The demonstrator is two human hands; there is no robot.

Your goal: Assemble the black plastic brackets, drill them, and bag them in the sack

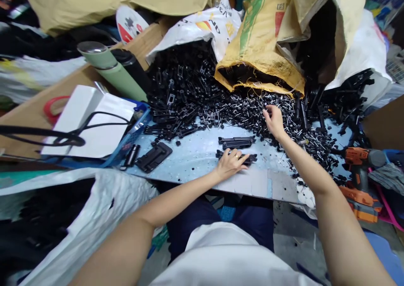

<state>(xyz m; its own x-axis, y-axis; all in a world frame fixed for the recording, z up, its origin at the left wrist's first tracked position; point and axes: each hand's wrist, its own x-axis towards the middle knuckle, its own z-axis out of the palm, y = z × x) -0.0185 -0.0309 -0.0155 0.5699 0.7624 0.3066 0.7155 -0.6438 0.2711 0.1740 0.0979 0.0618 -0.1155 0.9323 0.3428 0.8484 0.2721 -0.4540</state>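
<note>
My left hand (229,164), with a ring on one finger, holds a long black plastic part (251,159) down near the table's front edge. Just behind it lies a similar set of slim black plastic parts (237,142), untouched. My right hand (275,121) is at a heap of small screws with black heads and silver shanks (249,111). Its thumb and forefinger are close together at the heap; whatever is between them is too small to make out.
Black plastic pieces (179,92) are piled at the back left, beside a yellow woven sack (255,41). A blue basket (143,124) with white boxes and a green flask (116,73) stand left. An orange cordless drill (358,159) is at right. A flat black part (154,156) lies left of my hands.
</note>
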